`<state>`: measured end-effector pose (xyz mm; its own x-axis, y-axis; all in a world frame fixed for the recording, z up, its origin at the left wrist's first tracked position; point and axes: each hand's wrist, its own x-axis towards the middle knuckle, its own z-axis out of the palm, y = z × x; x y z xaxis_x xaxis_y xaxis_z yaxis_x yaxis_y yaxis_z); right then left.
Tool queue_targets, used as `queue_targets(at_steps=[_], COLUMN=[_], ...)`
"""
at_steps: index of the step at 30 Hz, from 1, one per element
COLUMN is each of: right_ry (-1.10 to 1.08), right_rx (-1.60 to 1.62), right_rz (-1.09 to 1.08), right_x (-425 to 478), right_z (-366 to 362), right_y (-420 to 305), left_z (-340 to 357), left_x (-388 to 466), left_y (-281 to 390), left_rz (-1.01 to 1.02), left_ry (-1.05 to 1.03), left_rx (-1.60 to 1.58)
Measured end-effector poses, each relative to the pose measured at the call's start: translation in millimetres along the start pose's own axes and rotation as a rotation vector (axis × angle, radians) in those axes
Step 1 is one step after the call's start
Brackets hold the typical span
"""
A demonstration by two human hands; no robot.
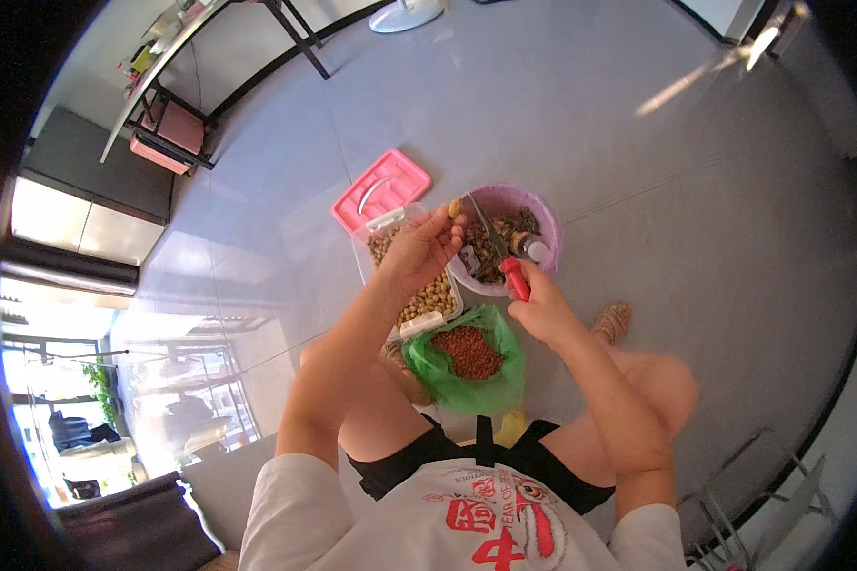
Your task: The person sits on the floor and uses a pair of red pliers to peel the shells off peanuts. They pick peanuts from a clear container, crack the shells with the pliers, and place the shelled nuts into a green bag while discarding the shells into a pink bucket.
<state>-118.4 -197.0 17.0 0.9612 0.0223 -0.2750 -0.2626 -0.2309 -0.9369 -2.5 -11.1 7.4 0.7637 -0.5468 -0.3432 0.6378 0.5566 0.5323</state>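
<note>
Between its fingertips, my left hand point(423, 244) holds a tan unshelled peanut point(455, 208). It is above a clear plastic box point(460, 296) of whole peanuts point(432, 296), partly hiding them. My right hand point(545, 303) grips the red handle of a knife point(491, 232). Its blade points up and left across a purple bin point(553, 235), the tip close to the held peanut but apparently apart from it. Shells and scraps point(482, 257) fill the bin's bottom, with a white-capped bottle point(528, 246) on them. Nearest my body, a green plastic bag point(428, 382) contains reddish-brown shelled peanuts point(468, 353).
A pink lid point(382, 189) with a white handle lies on the tiled floor point(271, 193) behind the box. My feet flank the green bag. Farther off are a table point(164, 61), a pink suitcase point(161, 153) and a metal rack point(764, 499) at lower right.
</note>
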Motion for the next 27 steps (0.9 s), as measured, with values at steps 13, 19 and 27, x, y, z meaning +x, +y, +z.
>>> queue_targets(at_steps=[13,19,27], right_ry=[-0.001,-0.015,-0.009], right_rx=[-0.193,-0.252,-0.305], right_rz=[-0.103,-0.024,0.108], right_x=[6.6,11.5,17.8], right_z=[-2.2,4.4,3.4], right_y=[18.0,3.0,4.4], left_z=[-15.2,-18.6,-21.9], left_x=[10.7,12.1,26.2], left_y=[-21.5,-16.7,-20.4], left_rz=[-0.051,0.072,0.104], left_ry=[0.020,0.191,0.195], left_rx=[-0.008,0.291,0.472])
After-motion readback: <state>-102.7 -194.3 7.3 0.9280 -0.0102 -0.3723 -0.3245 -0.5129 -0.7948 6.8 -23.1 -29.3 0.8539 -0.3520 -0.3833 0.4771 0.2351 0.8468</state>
